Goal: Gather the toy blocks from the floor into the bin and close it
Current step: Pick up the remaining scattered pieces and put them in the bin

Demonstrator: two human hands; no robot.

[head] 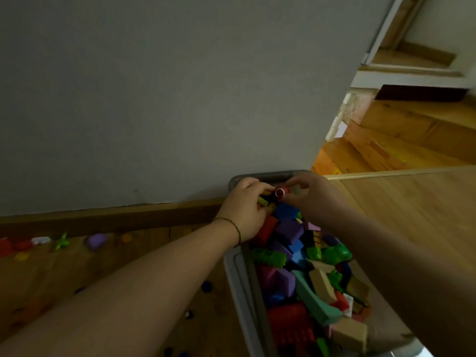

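A grey plastic bin [238, 276] stands on the floor against the wall, heaped with coloured toy blocks [304, 266]. Both my hands are over its far end. My left hand [244, 210] curls round a clump of small blocks, yellow-green and dark ones showing between the fingers. My right hand [313, 194] pinches a small red cylinder [280, 193] between thumb and fingertips, right beside my left hand. No lid is in view.
Loose toy pieces lie along the skirting board at left: a purple block [96, 240], a green star shape [61, 242], a white piece [40, 239], red ones [15, 246]. Small dark pieces [206, 286] dot the wooden floor. A doorway opens at right.
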